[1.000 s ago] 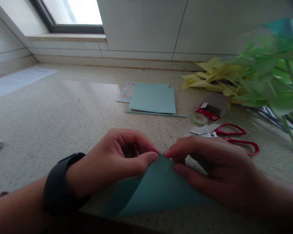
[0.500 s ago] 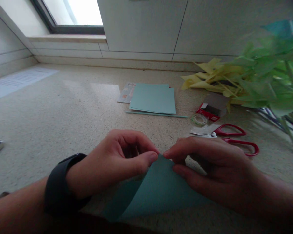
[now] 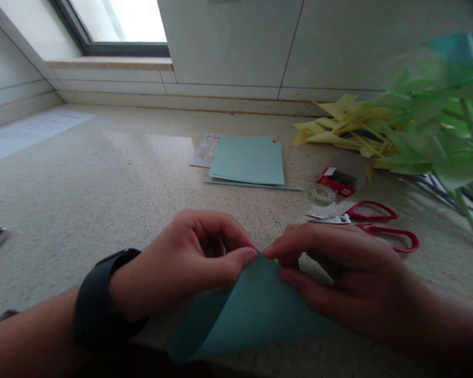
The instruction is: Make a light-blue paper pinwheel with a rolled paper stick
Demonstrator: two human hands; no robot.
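A light blue-green sheet of paper (image 3: 256, 310) is bent over near the front of the counter, its top corner pointing away from me. My left hand (image 3: 205, 257), with a dark band on the wrist, pinches that corner between thumb and forefinger. On the other side of the same corner, my right hand (image 3: 339, 268) grips the paper's edge, fingertips almost meeting the left ones. The left part of the sheet curls up in a loose roll. My right hand hides the sheet's right side and part of the scissors (image 3: 372, 211) behind it.
Several blue-green sheets (image 3: 246, 160) lie stacked on the counter (image 3: 114, 194), with a thin stick (image 3: 256, 185) before them. Right of these are a tape roll (image 3: 322, 193), an opened red box (image 3: 337, 181) and yellow and green paper pinwheels (image 3: 429, 126). A printed page (image 3: 35, 128) lies left.
The left side of the paper curls into a rounder roll than before. Both hands keep nearly the same place and hold on the corner.
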